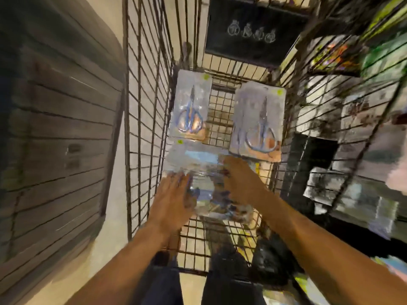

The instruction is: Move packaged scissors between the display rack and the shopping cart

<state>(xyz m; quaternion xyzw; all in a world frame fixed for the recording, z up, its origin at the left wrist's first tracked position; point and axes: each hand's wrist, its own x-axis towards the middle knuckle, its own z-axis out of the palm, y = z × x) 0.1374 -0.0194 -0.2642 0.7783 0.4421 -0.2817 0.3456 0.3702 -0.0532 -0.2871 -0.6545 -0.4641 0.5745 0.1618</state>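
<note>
Scissors pack (199, 172) lies between both hands' fingers (180, 179).

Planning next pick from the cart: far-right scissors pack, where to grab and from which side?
Take the far-right pack by its near bottom edge, coming from the person's side with the right hand, which is already just below it. The pack lies flat and thin on the cart floor, handles toward the near end, so a thumb-over, fingers-under pinch on that edge looks easiest. The far edge sits close to the cart's far wall.
</note>
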